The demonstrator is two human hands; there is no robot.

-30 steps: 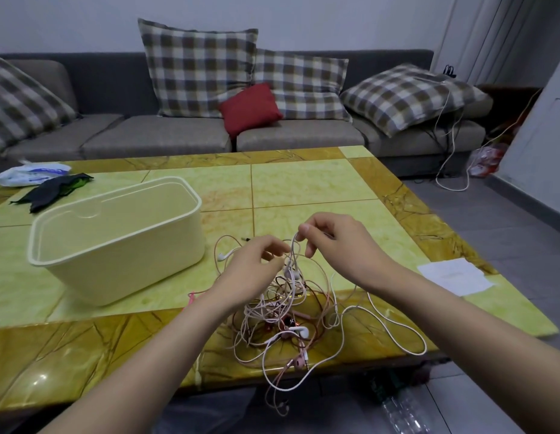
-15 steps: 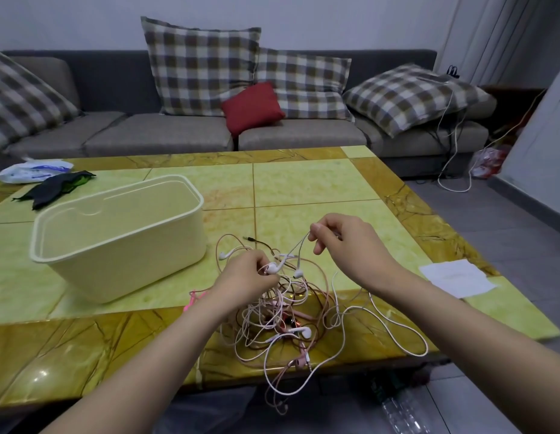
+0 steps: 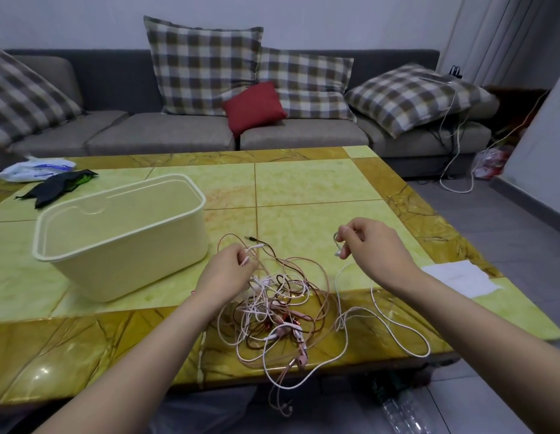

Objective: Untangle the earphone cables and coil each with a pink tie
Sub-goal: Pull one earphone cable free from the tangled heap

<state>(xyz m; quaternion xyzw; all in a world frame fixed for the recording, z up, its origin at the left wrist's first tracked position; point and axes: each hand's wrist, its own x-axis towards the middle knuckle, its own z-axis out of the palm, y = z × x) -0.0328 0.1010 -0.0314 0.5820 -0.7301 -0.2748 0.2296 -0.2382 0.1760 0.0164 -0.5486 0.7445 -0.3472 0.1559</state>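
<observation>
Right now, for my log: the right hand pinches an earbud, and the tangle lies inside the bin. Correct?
Not quite. The head view shows the tangle on the table, beside the bin, not inside it. The right hand does pinch an earbud.

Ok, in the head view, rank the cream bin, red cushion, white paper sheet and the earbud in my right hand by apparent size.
1. cream bin
2. red cushion and white paper sheet, about alike; the cushion is farther.
3. earbud

Left hand (image 3: 228, 272) and right hand (image 3: 371, 245) held apart (fingers (image 3: 355, 227) pinching cables (image 3: 336, 278))
</observation>
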